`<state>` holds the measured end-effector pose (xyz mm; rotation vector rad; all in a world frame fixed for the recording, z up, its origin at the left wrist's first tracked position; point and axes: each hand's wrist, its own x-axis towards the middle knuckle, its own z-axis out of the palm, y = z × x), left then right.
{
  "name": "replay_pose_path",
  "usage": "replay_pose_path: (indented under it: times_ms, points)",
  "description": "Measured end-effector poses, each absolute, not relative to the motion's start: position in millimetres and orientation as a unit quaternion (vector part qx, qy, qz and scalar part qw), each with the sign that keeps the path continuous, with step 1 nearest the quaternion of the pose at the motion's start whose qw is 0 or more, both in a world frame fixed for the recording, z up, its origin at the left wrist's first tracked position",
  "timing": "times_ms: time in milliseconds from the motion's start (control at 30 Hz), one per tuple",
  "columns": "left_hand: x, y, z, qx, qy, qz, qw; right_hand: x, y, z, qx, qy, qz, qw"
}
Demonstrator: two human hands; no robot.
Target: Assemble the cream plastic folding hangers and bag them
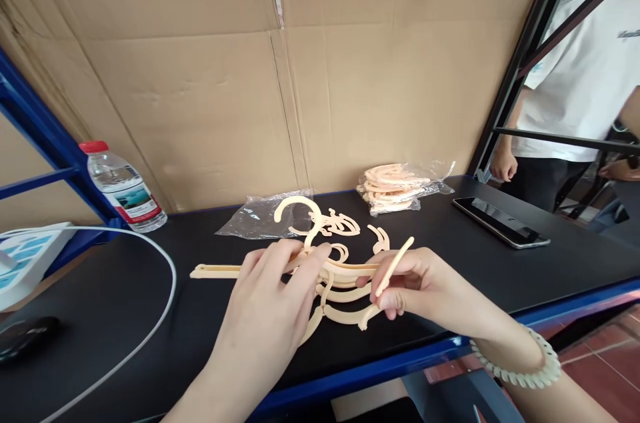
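Both hands hold a cream plastic clothes hanger above the black table. My left hand is closed around its middle, just below the curved hook, and a long slotted arm sticks out to the left. My right hand pinches the right side, where a thin cream bar slants up past the fingers. Beneath the hands lie more hanger parts, partly hidden. Just behind them are loose cream hooks and curved pieces.
An opened clear bag and a filled bag of hanger parts lie by the cardboard wall. A phone is at right. A water bottle, white cable, power strip and mouse are left. A person stands beyond the frame.
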<state>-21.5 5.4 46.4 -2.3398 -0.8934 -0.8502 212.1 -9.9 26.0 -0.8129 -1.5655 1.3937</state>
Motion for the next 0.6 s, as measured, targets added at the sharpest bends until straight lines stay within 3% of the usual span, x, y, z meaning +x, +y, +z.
replay_pose_path:
  times_ms: [133,233,367,467,600]
  points:
    - [-19.8,5.0,39.8,-0.846,-0.343,-0.315,0.26,208.4,-3.6,22.4,-0.319,-0.613,0.53,0.493]
    - [-14.6,-4.1,31.3,-0.818,-0.362,-0.39,0.219,208.0,0.9,22.3,-0.315,-0.618,0.478,0.539]
    - [-7.0,-25.9,25.8,-0.777,-0.386,-0.497,0.028,209.5,0.6,25.0,-0.303,-0.648,0.436,0.546]
    - [-3.7,-38.6,28.4,-0.712,-0.404,-0.571,-0.059,208.6,-4.1,28.2,-0.299,-0.674,0.395,0.548]
    - [4.1,-36.8,26.9,-0.641,-0.408,-0.587,-0.277,202.8,-9.6,30.7,-0.294,-0.694,0.388,0.531]
